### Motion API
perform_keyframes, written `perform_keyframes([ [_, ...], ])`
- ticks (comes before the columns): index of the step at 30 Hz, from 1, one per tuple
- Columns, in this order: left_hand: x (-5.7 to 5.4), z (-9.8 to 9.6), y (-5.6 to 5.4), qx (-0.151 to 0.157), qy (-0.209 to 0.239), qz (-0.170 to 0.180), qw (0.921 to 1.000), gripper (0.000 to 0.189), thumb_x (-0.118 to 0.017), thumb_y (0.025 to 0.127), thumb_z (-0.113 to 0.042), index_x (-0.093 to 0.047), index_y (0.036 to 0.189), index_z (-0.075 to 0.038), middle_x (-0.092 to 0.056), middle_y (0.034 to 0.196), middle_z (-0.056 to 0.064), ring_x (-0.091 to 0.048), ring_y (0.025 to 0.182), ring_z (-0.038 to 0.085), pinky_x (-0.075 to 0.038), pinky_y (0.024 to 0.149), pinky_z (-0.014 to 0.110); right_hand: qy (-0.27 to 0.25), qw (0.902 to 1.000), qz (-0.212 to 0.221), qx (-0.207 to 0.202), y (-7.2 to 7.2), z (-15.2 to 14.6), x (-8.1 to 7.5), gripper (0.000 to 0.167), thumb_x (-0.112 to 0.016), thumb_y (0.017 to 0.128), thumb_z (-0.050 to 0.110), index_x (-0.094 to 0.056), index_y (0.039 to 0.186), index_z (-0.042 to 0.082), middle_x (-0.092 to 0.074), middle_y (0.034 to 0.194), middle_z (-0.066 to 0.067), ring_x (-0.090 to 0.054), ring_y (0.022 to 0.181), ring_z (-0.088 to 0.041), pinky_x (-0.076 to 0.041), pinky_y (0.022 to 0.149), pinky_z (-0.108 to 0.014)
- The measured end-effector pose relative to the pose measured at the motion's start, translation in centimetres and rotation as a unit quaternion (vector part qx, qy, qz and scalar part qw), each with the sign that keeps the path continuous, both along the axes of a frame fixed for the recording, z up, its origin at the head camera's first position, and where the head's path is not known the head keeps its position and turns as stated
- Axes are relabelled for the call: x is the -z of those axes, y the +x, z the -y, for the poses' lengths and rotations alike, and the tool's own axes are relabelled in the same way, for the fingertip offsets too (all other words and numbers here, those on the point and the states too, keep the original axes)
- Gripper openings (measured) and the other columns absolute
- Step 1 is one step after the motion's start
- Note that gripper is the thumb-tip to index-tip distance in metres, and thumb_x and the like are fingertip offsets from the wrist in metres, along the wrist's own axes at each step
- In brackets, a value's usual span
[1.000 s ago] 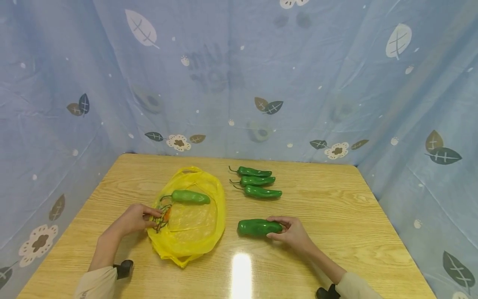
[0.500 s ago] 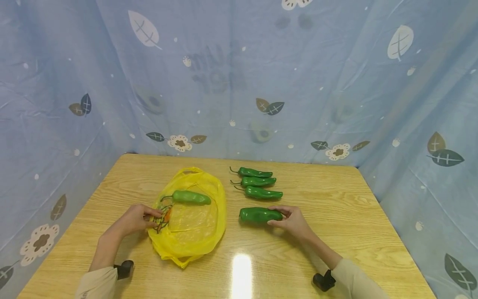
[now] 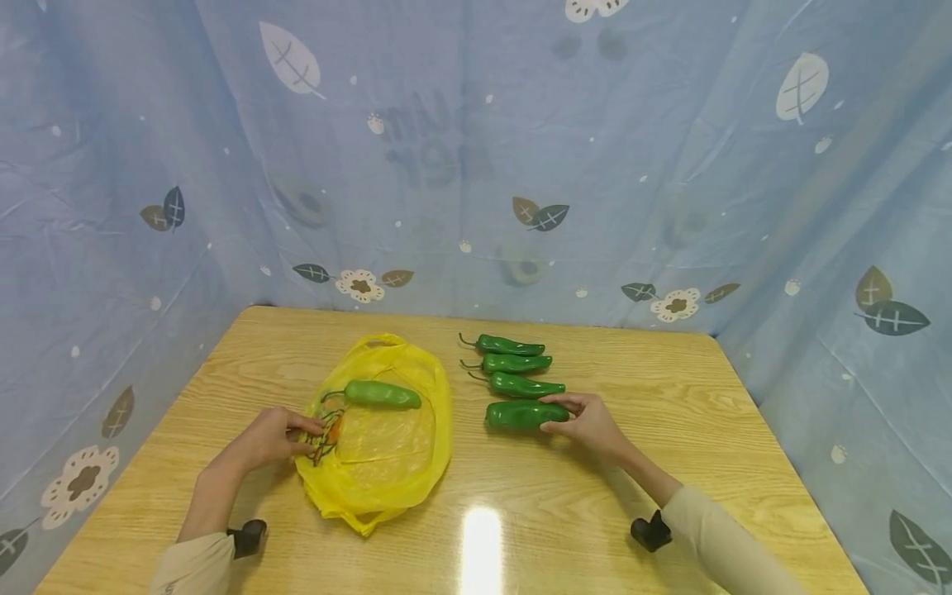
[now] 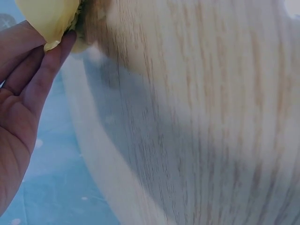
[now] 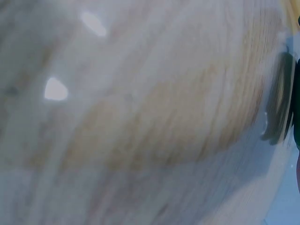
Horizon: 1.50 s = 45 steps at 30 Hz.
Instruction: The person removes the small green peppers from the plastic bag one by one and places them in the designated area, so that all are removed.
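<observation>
My left hand (image 3: 271, 438) pinches the left rim of a yellow plastic bag (image 3: 439, 413), beside its printed patch; in the left wrist view, thumb and fingers meet on the yellow plastic (image 4: 51, 18). A light green pepper (image 3: 381, 394) lies in the bag's mouth, stem to the left. My right hand (image 3: 591, 423) grips one end of a dark green pepper (image 3: 516, 415) between thumb and fingers, just in front of a row of three peppers (image 3: 524, 385). Only a green sliver of pepper (image 5: 297, 108) shows at the right wrist view's edge.
Everything sits on a light wooden table (image 3: 632, 372). A blue patterned curtain (image 3: 461, 165) hangs behind it and along both sides. Light glares off the table (image 3: 481, 549) near the front.
My right hand has moved the dark green pepper away from me and slightly right, close up to the row. My left hand stays on the bag.
</observation>
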<state>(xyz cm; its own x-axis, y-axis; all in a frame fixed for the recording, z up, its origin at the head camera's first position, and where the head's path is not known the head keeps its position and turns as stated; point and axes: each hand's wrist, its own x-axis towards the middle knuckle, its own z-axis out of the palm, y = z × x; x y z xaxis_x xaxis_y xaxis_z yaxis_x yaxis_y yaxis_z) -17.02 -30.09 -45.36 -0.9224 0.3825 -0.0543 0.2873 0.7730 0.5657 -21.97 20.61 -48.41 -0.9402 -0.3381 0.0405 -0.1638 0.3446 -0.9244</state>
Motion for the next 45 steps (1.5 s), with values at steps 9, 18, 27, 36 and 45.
perform_keyframes([
  [9, 0.3, -0.1, 0.0, -0.004, 0.002, 0.008, 1.0, 0.022, -0.077, 0.079, -0.005, -0.075, 0.1, -0.002, -0.069, 0.106, 0.021, -0.063, 0.101, 0.039, -0.056, 0.079, 0.042, 0.01, 0.9995, 0.006, -0.03, -1.1, 0.0, 0.1, 0.041, -0.082, 0.077, 0.014, -0.069, 0.114, 0.003, -0.065, 0.11, -0.017, -0.025, 0.045, -0.002, -0.029, 0.045, -0.017],
  [18, 0.3, -0.1, -0.1, -0.012, 0.004, 0.012, 0.9998, 0.023, -0.076, 0.079, -0.004, -0.075, 0.101, -0.002, -0.068, 0.108, 0.021, -0.062, 0.102, 0.04, -0.055, 0.081, 0.043, 0.022, 0.9973, 0.003, -0.071, -2.0, -0.4, -0.1, 0.042, -0.08, 0.078, 0.01, -0.068, 0.115, -0.003, -0.057, 0.127, -0.025, -0.052, 0.121, -0.039, -0.051, 0.092, -0.034],
  [27, 0.2, -0.2, 0.0, -0.011, 0.005, 0.012, 0.9999, 0.023, -0.076, 0.079, -0.004, -0.075, 0.102, -0.002, -0.067, 0.109, 0.023, -0.062, 0.102, 0.04, -0.055, 0.08, 0.044, 0.036, 0.9955, -0.007, -0.088, -2.8, -0.6, 0.9, 0.045, -0.082, 0.076, 0.012, -0.067, 0.116, -0.002, -0.059, 0.124, -0.025, -0.054, 0.119, -0.039, -0.05, 0.093, -0.034],
  [36, 0.2, -0.1, -0.1, -0.011, 0.002, 0.01, 0.9999, 0.023, -0.076, 0.079, -0.005, -0.075, 0.102, -0.002, -0.068, 0.109, 0.022, -0.063, 0.102, 0.039, -0.055, 0.081, 0.043, 0.006, 0.9947, -0.002, -0.102, -2.7, -0.8, 0.8, 0.05, -0.08, 0.076, 0.004, -0.062, 0.12, -0.009, -0.057, 0.126, -0.028, -0.051, 0.12, -0.041, -0.051, 0.091, -0.032],
  [45, 0.2, 0.0, -0.1, -0.018, 0.001, 0.013, 0.9998, 0.023, -0.076, 0.079, -0.004, -0.075, 0.102, -0.002, -0.068, 0.11, 0.022, -0.062, 0.104, 0.039, -0.055, 0.082, 0.043, -0.026, 0.9956, 0.013, -0.089, -2.6, -1.8, 0.5, 0.051, -0.079, 0.077, 0.004, -0.06, 0.123, -0.008, -0.059, 0.125, -0.024, -0.052, 0.121, -0.037, -0.047, 0.097, -0.03],
])
